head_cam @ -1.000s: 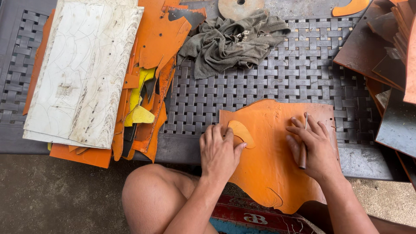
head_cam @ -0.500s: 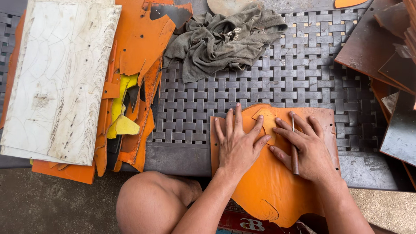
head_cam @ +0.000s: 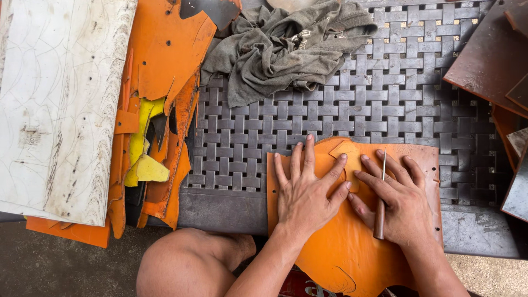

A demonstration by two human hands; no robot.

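Observation:
An orange leather sheet (head_cam: 352, 253) lies over the near edge of a dark woven table (head_cam: 352, 110) and hangs toward my lap. My left hand (head_cam: 305, 190) presses flat on it, fingers spread, its fingertips holding down a small tan pattern piece (head_cam: 347, 157). My right hand (head_cam: 393, 198) rests beside it with a thin awl-like tool (head_cam: 380, 206), brown wooden handle and metal tip, lying between its fingers. The index finger touches the pattern piece's edge.
A crumpled grey cloth (head_cam: 286, 47) lies at the back. On the left sit a scratched white board (head_cam: 55, 104) and a heap of orange and yellow leather scraps (head_cam: 157, 121). Dark brown sheets (head_cam: 495, 55) are stacked at the right. My bare knee (head_cam: 187, 267) is below.
Both hands have slid up the orange sheet. The left hand flattened and spread over the tan pattern piece, and the right hand moved in beside it with the tool.

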